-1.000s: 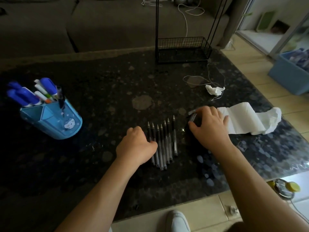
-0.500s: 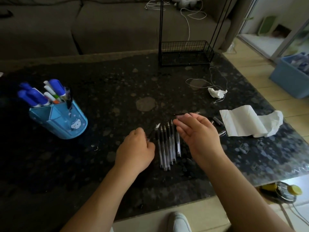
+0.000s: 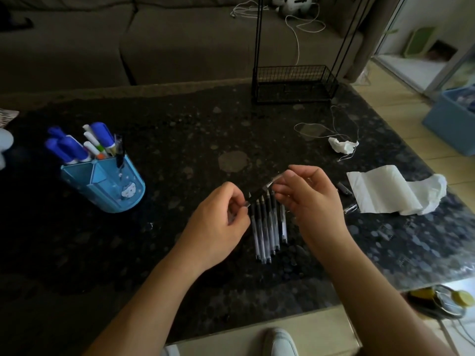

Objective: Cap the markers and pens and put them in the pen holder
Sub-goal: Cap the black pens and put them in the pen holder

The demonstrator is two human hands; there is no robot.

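- Both of my hands are raised just above the middle of the table: my left hand (image 3: 218, 217) pinches the near end of a pen (image 3: 259, 195), and my right hand (image 3: 308, 199) pinches its far end, where I cannot tell a cap apart from the barrel.
- That pen runs slantwise between my fingertips, its right end farther away, above the tips of the loose ones.
- Behind everything, a grey sofa (image 3: 102, 47) runs along the far side.
- Under my hands lies the dark speckled table (image 3: 180, 124).
- At its far right stands a black wire rack (image 3: 294, 83).
- On the right side lies a strip of white tissue (image 3: 385, 191), with a smaller crumpled wad (image 3: 343, 145) farther back beside a thin cord.
- On the left stands the blue pen holder (image 3: 108, 186), tilted, with blue-capped markers (image 3: 74, 147) standing in it.
- Just near of my fingers, a row of uncapped pens (image 3: 267, 227) lies side by side, tips pointing away.
- Two small dark caps (image 3: 344, 188) lie between my right hand and the tissue.
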